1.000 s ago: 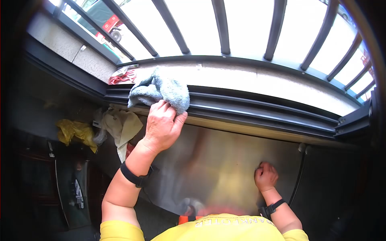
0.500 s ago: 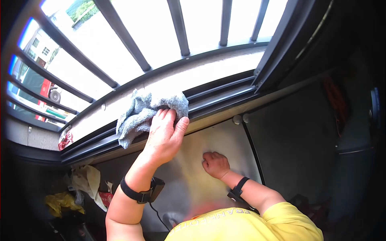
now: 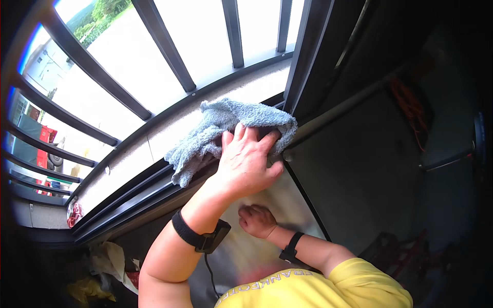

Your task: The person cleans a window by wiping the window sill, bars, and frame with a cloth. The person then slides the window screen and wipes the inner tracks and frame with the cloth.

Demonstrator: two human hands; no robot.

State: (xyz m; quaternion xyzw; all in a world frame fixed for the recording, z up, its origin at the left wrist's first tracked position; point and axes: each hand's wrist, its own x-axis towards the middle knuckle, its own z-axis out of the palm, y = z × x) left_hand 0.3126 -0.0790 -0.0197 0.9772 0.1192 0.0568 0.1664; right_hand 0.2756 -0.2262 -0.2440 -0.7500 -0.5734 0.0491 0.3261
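My left hand (image 3: 247, 160) presses on a grey-blue terry cloth (image 3: 228, 115), its fingertips tucked into the folds and its thumb to the right. The cloth lies bunched over the dark window track (image 3: 133, 197) and the pale sill, close to the upright window frame (image 3: 321, 56). Part of the track is hidden beneath it. Lower down, my right hand (image 3: 257, 220) is a loose fist by the shiny metal surface (image 3: 292, 203). Nothing shows in its fingers. Whether it touches the metal I cannot tell.
Dark bars (image 3: 164, 46) stand outside beyond the sill. A red and white crumpled wrapper (image 3: 75, 213) sits at the sill's far left end. White and yellow bags (image 3: 92, 290) lie low on the left, and an orange-red bundle (image 3: 408, 110) is at right.
My left hand and the cloth have slid right along the track, up to the upright frame. My right hand remains a fist near the metal surface. The view has shifted too.
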